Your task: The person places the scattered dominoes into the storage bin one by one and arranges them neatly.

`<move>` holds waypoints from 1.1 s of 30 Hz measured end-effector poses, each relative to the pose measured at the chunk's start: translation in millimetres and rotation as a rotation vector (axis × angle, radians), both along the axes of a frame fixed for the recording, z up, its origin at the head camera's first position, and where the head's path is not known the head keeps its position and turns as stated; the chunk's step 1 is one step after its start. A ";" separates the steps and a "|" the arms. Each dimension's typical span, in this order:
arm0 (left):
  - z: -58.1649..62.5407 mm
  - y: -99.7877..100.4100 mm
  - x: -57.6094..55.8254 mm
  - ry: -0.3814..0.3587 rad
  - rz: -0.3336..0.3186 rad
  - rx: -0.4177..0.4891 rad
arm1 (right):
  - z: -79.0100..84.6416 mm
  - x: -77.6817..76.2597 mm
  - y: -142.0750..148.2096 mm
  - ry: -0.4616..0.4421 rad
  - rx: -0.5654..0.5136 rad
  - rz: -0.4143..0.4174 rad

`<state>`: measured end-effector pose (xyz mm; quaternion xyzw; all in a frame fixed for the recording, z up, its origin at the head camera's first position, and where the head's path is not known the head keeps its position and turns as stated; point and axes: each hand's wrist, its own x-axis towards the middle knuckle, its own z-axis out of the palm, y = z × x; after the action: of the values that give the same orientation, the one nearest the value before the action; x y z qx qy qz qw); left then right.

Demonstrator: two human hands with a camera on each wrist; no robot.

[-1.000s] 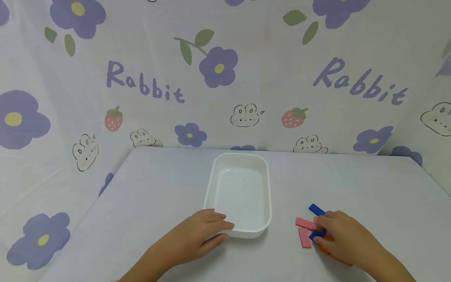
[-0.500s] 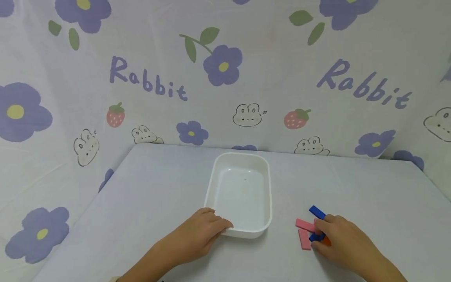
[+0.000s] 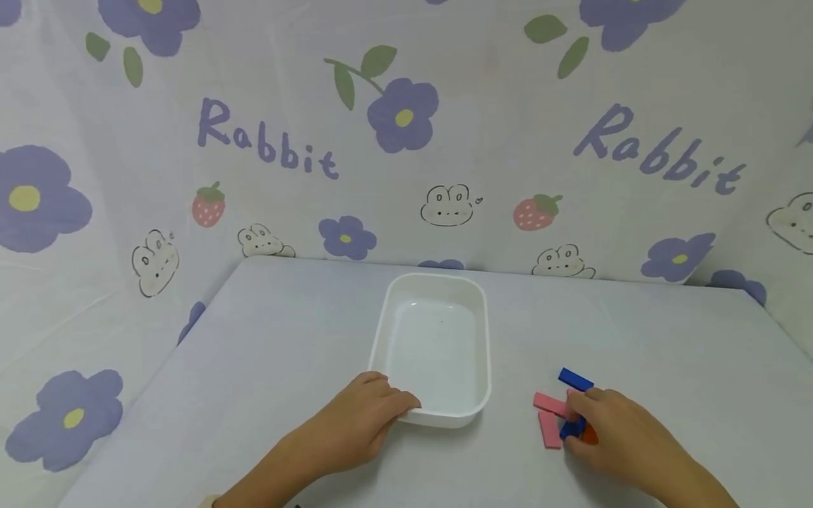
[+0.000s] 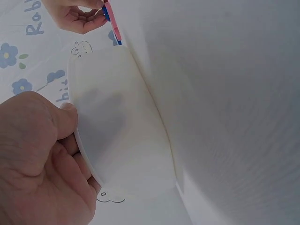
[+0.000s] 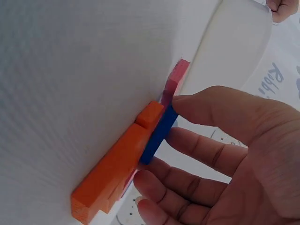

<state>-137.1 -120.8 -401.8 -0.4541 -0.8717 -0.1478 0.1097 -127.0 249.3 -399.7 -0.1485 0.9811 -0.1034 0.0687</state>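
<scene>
At its near left corner, the white plastic tray (image 3: 486, 346) is gripped by my left hand (image 3: 358, 427), thumb over the rim and fingers along the outer side. Nothing lies in the tray. To its right, my right hand (image 3: 629, 437) is over a small pile of flat blocks. Thumb and index finger pinch a blue block (image 5: 160, 133), seen low over the pile in the right wrist view. Orange blocks (image 5: 110, 166) lie beside it, partly hidden under the hand in the head view. Pink blocks (image 3: 550, 430) lie left of the fingers, and another blue block (image 3: 575, 379) lies behind them.
A pale cloth covers the table (image 3: 286, 339). Behind and to the left hangs a white curtain (image 3: 483, 127) printed with purple flowers, rabbits and strawberries. The tray's raised right wall stands between its inside and the blocks.
My left fingers have closed onto the tray's rim, where they lay loosely before. My right hand has shifted slightly among the blocks, and the blue block at its fingertips has turned a little.
</scene>
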 end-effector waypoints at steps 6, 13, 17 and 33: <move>-1.0 0.7 1.1 -0.017 0.028 -0.021 | 9.1 1.8 0.8 -0.037 -0.081 0.025; 0.3 0.9 1.9 -0.002 0.024 -0.011 | 15.3 2.6 6.5 0.170 -0.204 0.201; 0.7 2.3 1.2 -0.026 0.027 -0.018 | 18.5 -3.1 4.4 0.213 -0.249 0.249; 1.4 1.3 0.8 -0.049 0.041 -0.031 | 41.7 -50.7 -30.5 0.164 -0.287 0.258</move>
<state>-136.3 -119.5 -400.4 -0.4342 -0.8854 -0.1430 0.0844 -177.8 218.8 -358.0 -0.2892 0.9314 -0.2201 -0.0206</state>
